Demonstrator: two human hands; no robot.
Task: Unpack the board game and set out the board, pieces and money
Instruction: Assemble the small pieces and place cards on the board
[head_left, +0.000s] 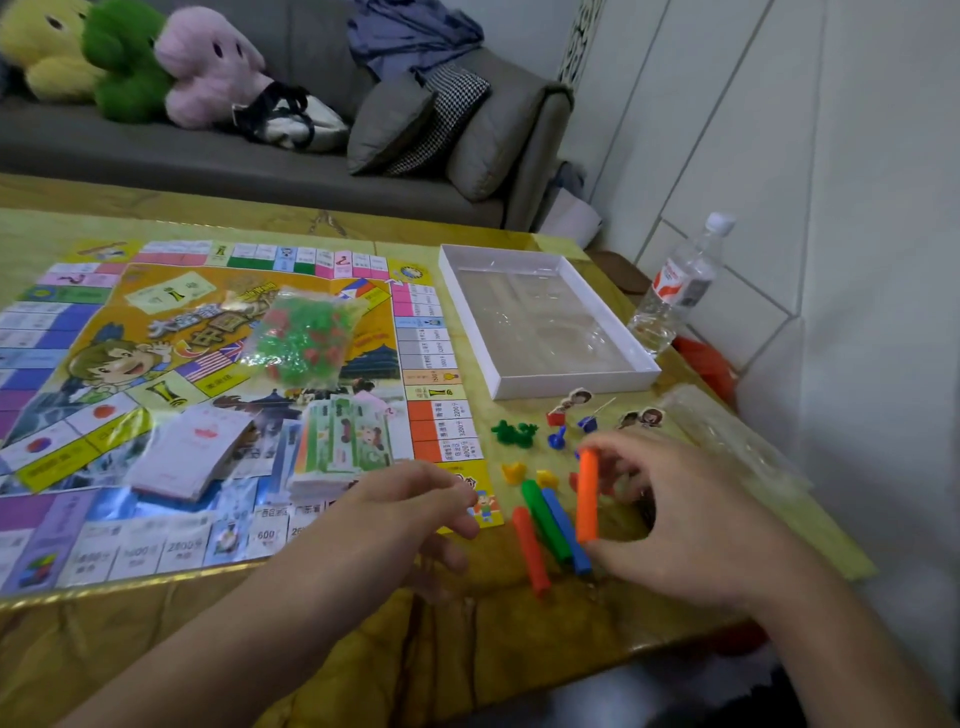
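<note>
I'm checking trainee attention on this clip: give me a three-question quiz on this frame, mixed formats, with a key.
1. True or false: the white box tray still holds the game pieces.
2. Which hand holds the orange stick? A) left B) right
3. Fill in: the bag of green and red pieces lies on the ____.

Key:
1. False; it looks empty.
2. B; the right hand pinches it; the left hand holds nothing.
3. game board.

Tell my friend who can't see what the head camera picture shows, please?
A person's right hand pinches an orange stick upright beside red, green and blue sticks lying on a yellow table; the left hand hovers open. The game board lies unfolded, holding a bag of houses, cards and money, beside the white box.
</note>
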